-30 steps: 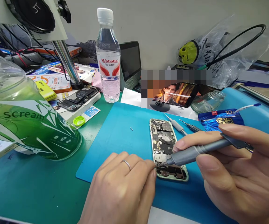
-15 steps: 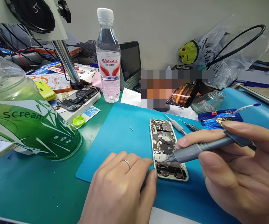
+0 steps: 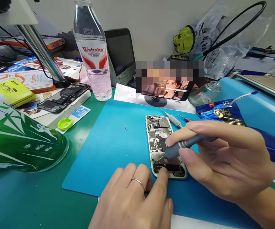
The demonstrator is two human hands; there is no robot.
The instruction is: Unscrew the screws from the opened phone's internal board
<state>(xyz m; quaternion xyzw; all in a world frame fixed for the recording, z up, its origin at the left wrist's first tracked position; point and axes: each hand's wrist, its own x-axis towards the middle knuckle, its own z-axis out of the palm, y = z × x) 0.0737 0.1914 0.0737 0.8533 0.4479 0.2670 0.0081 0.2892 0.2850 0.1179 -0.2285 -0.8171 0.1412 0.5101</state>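
An opened smartphone [image 3: 161, 132] lies on the blue mat [image 3: 104, 146], its inner boards and parts bare. My right hand [image 3: 228, 159] pinches a grey precision screwdriver [image 3: 178, 148] between thumb and fingers. The driver slants down to the left, its thin tip over the lower left part of the phone. Below it, my left hand [image 3: 135, 200], with a ring on one finger, holds nothing. Its index fingertip presses on the phone's bottom end, while the other fingers bend toward the mat. Two more fine tools, one a grey screwdriver [image 3: 174, 121], lie past the phone's upper right.
A water bottle [image 3: 95, 70] and a green cup [image 3: 32, 140] stand on the left. Another phone part [image 3: 63, 98] rests on a white box near a yellow-green cap [image 3: 65, 124]. Behind the mat, a lit screen leans near a glass jar [image 3: 205, 93] and a blue pouch [image 3: 223, 114].
My left index finger has come onto the phone's lower end. The screwdriver tip has shifted slightly toward the phone's left edge and stands steeper. The whole view has shifted, with objects lower-left in it.
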